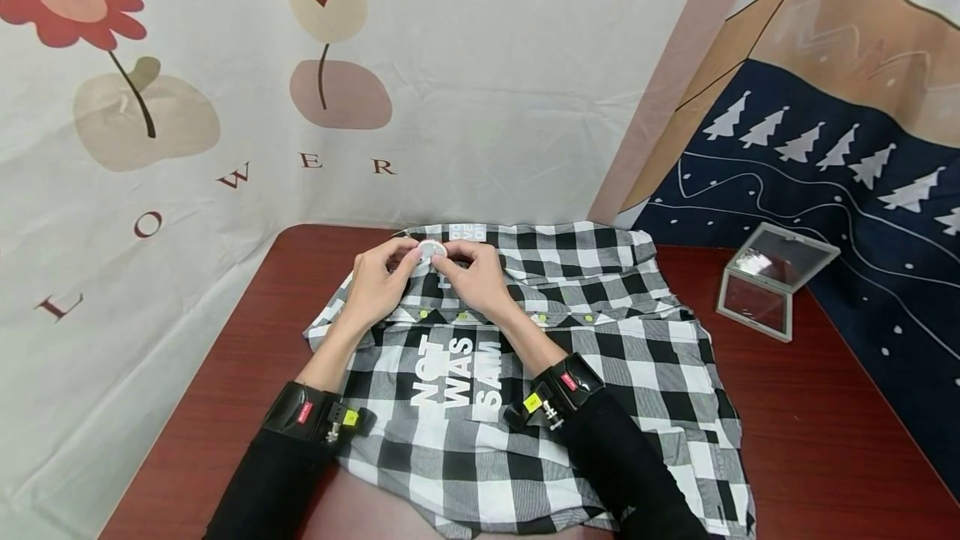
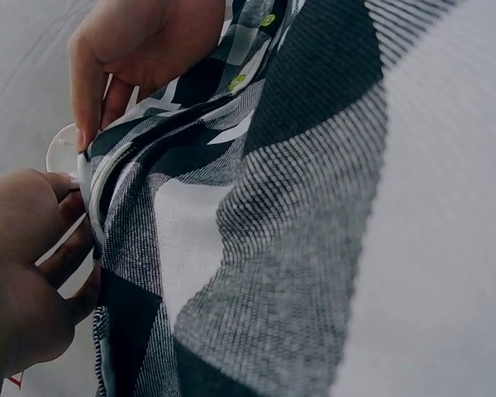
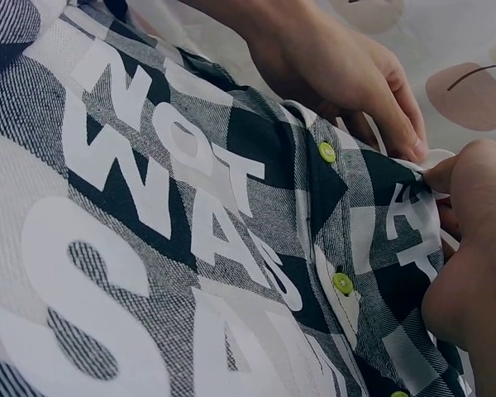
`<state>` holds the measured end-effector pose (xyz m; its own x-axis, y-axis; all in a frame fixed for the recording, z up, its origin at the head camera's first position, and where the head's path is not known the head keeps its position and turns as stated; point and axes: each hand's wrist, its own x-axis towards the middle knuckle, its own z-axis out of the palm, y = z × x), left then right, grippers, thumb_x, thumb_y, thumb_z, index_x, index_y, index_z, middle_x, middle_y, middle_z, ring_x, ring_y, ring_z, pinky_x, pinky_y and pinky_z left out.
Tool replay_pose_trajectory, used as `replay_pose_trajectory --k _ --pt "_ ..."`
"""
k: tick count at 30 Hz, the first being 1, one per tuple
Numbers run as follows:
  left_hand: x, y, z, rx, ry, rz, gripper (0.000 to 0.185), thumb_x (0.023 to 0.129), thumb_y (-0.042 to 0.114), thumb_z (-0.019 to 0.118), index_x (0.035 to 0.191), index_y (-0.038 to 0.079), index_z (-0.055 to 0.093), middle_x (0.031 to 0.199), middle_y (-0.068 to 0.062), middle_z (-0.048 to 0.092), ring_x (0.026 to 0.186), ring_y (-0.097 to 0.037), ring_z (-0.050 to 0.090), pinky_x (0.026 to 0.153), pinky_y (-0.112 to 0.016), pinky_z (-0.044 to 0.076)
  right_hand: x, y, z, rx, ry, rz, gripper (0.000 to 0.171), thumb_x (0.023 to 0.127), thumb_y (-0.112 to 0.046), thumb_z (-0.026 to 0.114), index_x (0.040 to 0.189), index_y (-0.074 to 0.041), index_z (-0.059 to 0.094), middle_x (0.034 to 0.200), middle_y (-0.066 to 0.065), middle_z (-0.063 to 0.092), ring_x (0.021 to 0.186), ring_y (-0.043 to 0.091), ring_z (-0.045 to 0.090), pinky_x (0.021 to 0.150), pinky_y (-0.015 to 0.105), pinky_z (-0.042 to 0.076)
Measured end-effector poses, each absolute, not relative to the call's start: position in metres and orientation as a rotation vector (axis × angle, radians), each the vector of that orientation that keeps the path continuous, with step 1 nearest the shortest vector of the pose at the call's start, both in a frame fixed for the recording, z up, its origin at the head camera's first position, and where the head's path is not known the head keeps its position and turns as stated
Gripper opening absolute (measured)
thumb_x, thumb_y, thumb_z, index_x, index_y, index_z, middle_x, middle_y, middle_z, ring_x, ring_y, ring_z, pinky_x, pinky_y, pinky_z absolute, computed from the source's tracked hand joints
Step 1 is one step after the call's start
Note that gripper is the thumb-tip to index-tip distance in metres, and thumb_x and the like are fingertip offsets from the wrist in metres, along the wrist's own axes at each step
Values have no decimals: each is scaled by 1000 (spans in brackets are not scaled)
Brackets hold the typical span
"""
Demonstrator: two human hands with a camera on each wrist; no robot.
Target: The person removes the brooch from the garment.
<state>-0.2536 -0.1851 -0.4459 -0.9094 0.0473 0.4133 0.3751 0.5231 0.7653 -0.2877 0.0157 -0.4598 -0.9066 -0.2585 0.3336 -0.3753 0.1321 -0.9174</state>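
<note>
A black-and-white checked shirt [image 1: 600, 340] with white lettering and small green buttons [image 3: 327, 152] lies spread on the red-brown table [image 1: 247, 357]. At its far edge both hands meet on a small white round piece [image 1: 431, 252]. My left hand [image 1: 405, 263] pinches it from the left, my right hand [image 1: 454, 257] from the right. The left wrist view shows the white round piece [image 2: 64, 149] against the shirt's edge [image 2: 107, 178], between my left hand [image 2: 70, 215] and my right hand [image 2: 87, 124]. In the right wrist view the piece [image 3: 436, 157] peeks out between both hands' fingertips.
A clear box with a raised lid [image 1: 772, 277] stands on the table at the right, beyond the shirt. Printed cloth backdrops [image 1: 450, 65] hang close behind the table's far edge. Bare table shows left and right of the shirt.
</note>
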Motion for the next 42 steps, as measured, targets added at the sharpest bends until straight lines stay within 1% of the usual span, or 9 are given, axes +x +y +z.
replay_pose_trajectory --k 8,18,27,35,42 --pt "-254 -184 -446 -367 -2429 -1329 23 115 20 69 127 5 82 107 -16 84 92 -29 78 81 -20 54 -288 17 -461 638 -2270 1922 12 103 -12 81 107 -3 87 99 18 82 84 8 69 77 20 57" --pt "-252 -183 -444 -367 -2434 -1320 22 114 20 71 125 4 82 104 -16 84 89 -27 76 79 -17 52 -287 16 -461 607 -2280 1901 13 102 -13 80 105 -2 86 95 16 81 81 7 69 74 19 56" --pt "-252 -184 -445 -357 -2440 -1317 23 113 21 72 126 4 82 105 -15 84 91 -28 78 80 -15 52 -286 15 -460 595 -2282 1917 14 102 -13 79 105 -2 87 95 15 81 81 8 68 73 20 55" --pt "-252 -184 -444 -366 -2447 -1300 23 113 20 72 126 4 82 105 -15 85 91 -28 78 80 -17 52 -286 16 -461 596 -2292 1915 15 103 -15 79 105 -3 87 96 15 81 82 10 69 73 21 56" --pt "-253 -184 -446 -364 -2442 -1299 22 113 20 72 126 5 82 105 -15 85 91 -29 78 80 -17 52 -287 16 -461 595 -2293 1898 13 102 -14 79 104 -3 87 96 14 81 82 9 68 73 21 56"
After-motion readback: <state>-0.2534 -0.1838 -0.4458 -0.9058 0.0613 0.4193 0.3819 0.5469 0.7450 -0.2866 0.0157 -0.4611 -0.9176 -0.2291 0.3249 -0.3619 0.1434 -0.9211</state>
